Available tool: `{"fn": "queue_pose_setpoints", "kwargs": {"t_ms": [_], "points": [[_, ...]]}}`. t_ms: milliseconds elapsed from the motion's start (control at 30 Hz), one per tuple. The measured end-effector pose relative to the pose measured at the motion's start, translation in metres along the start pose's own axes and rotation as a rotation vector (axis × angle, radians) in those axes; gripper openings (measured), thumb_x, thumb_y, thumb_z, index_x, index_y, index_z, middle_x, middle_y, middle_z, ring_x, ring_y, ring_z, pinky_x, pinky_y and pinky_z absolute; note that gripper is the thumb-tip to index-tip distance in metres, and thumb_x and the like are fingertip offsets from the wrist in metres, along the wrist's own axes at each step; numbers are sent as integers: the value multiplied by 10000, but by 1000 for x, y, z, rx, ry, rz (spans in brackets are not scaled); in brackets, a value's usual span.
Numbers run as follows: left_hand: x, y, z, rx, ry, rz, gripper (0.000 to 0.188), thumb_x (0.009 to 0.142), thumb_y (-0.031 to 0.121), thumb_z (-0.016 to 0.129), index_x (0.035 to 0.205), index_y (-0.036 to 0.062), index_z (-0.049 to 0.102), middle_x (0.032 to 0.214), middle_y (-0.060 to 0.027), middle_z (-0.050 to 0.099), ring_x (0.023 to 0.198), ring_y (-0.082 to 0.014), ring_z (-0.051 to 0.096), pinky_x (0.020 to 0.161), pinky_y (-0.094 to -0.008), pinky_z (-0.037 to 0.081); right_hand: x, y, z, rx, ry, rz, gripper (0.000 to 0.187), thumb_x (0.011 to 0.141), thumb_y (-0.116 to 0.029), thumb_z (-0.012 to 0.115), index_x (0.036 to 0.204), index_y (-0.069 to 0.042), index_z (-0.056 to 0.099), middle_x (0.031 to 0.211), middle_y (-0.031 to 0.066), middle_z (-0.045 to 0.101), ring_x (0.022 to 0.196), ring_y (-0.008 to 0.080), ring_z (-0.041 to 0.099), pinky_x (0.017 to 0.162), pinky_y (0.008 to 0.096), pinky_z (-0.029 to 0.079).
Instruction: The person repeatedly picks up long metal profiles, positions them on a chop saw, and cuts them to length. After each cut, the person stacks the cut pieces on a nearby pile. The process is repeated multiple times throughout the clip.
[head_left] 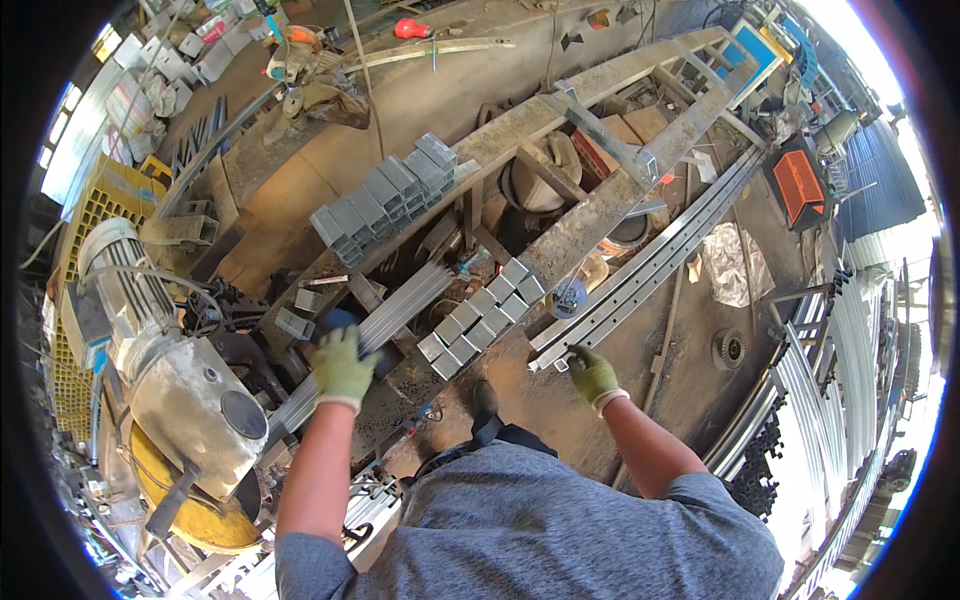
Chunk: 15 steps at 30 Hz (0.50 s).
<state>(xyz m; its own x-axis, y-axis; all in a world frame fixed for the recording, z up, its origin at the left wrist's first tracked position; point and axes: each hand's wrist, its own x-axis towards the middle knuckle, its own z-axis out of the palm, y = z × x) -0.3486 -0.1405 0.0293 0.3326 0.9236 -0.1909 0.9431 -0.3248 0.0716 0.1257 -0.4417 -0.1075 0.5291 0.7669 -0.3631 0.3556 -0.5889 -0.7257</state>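
Left hand: the left hand (343, 368), in a pale green work glove, lies on the bundle of long grey metal strips (385, 325); its fingers are closed around the bundle near its lower part.
Right hand: the right hand (592, 375), in a darker green glove, is at the near end of the long perforated grey metal rails (650, 265); the fingers look curled on the end of the rails, but I cannot tell surely whether they clamp it.
Long axis: both the bundle and the rails run diagonally, from low left to high right, going away from the person.
Direction from fingers: each piece extends up and to the right from the hand that touches it.
Nearer hand: the left hand is nearer to the bundle, the right hand to the rails.
Between the hands: a row of short square grey tube pieces (480, 315) lies on the rusty steel-frame bench (590, 215).
Further: a second row of grey tube pieces (385, 195) is higher on the left.
Left side: a grey electric motor (175, 370) stands near the left arm.
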Motion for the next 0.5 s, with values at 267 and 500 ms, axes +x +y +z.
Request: {"fn": "queue_pose_setpoints", "kwargs": {"t_ms": [267, 500], "points": [[150, 186, -30, -10, -107, 217, 1023, 998, 626, 1002, 1792, 116, 609, 1653, -212, 763, 1541, -456, 728, 1280, -600, 602, 115, -62, -60, -139, 451, -433, 522, 1132, -53, 753, 1652, -15, 760, 1718, 286, 757, 1616, 481, 718, 1353, 520, 578], [116, 107, 6, -85, -81, 341, 1185, 980, 500, 1013, 1932, 67, 453, 1835, -329, 632, 1596, -540, 673, 1329, -654, 531, 166, -100, -58, -371, 411, -590, 694, 1059, -44, 747, 1748, -18, 676, 1863, 295, 614, 1738, 561, 553, 1458, 605, 472]]}}
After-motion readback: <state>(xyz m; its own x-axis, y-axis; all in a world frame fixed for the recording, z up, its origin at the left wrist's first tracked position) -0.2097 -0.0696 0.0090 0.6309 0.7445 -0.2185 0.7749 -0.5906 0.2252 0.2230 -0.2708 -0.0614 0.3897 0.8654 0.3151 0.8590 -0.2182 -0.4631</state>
